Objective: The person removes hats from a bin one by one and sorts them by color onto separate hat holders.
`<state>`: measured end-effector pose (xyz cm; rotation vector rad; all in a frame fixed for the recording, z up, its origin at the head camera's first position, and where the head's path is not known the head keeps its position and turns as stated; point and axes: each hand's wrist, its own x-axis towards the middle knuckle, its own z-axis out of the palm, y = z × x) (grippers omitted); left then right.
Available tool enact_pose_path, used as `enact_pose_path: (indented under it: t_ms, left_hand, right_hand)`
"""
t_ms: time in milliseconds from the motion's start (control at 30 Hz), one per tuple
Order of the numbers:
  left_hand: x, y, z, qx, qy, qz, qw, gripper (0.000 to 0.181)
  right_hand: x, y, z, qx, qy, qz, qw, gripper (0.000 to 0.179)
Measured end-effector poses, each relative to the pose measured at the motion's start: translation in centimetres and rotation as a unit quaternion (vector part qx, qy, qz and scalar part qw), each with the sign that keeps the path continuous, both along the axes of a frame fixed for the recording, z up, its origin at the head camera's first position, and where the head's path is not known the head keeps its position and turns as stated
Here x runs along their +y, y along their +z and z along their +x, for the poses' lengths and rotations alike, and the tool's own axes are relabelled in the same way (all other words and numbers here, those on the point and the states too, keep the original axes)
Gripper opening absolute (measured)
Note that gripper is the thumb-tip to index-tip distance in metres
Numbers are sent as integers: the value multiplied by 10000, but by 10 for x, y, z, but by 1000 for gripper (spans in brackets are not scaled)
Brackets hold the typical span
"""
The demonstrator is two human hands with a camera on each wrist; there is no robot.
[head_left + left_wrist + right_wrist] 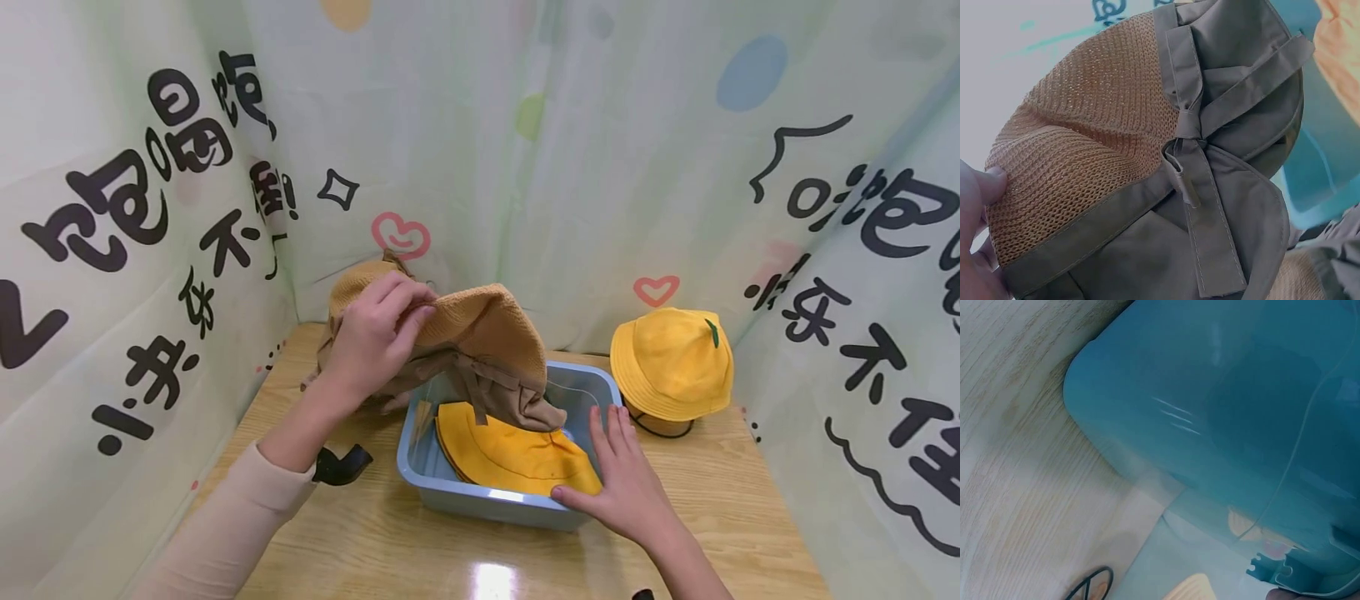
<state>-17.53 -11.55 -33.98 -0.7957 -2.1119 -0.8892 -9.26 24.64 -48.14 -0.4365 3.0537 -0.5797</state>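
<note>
My left hand [378, 329] pinches a tan knit sun hat [491, 321] by its crown, between thumb and fingers. The hat hangs tilted over a blue plastic basin [495, 504]. Its brown cloth brim and tied bow [1188, 125] show closely in the left wrist view. In the basin lies a yellow hat [502, 458], partly covered by the held hat's brim in the head view. My right hand [626, 475] rests on the basin's right front corner, fingers extended along the right rim and thumb on the front rim.
Another tan and brown hat [356, 287] sits behind my left hand, left of the basin. A yellow bucket hat [671, 362] with a green leaf and black cord stands on the wooden table [375, 542] at right. Printed curtains [465, 167] enclose the table's back and sides.
</note>
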Motion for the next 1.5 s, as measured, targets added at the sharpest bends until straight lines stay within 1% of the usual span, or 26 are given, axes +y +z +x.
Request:
enact_pose_path:
  t_ms: [267,367,500,567,667,767,833,900,1000,1100,1233,1333,1400,1500]
  left_hand:
    - [-18,12,-10,198,279,449,9984,7]
    - [-26,16,-14,211,374,535,9976,7]
    - [-33,19,-21,149,476,763,9958,7]
    - [-36,21,-25,112,561,867,9946,7]
    - [-40,22,-30,55,593,943,9938,8]
    - [-43,24,-33,33,612,911,9940,9]
    - [-45,24,-33,36,628,884,9941,10]
    - [-46,25,-33,39,633,865,9942,10]
    - [-47,26,-33,45,573,882,9944,10]
    - [-46,28,-33,73,487,864,9950,9]
    - [-45,30,-32,97,349,796,9962,8]
    - [-45,30,-32,78,189,711,9973,7]
    - [-45,29,-31,51,81,647,9979,6]
    - [-45,29,-28,19,-70,605,9981,5]
  right_hand:
    - [-1,0,2,-3,-29,39,10000,122]
    - [-1,0,3,-16,-17,4,10000,122]
    - [-1,2,2,-29,59,31,10000,121]
    - [0,6,0,-143,159,22,9998,115]
    - [3,22,-5,-573,397,-212,9973,99]
    - [4,46,-16,-879,748,-632,9913,79]
    - [2,64,-26,-837,1020,-861,9875,67]
    - [-3,81,-39,-572,1283,-1125,9837,57]
    - [-18,104,-61,-158,1519,-1640,9746,46]
    - [-37,121,-81,48,1541,-2236,9624,40]
    - [-64,133,-105,-127,1491,-2933,9442,38]
    - [-81,136,-119,-359,1573,-3446,9248,38]
    - [-90,137,-125,-441,1684,-3689,9130,39]
    - [-100,136,-132,-550,1820,-3934,8995,40]
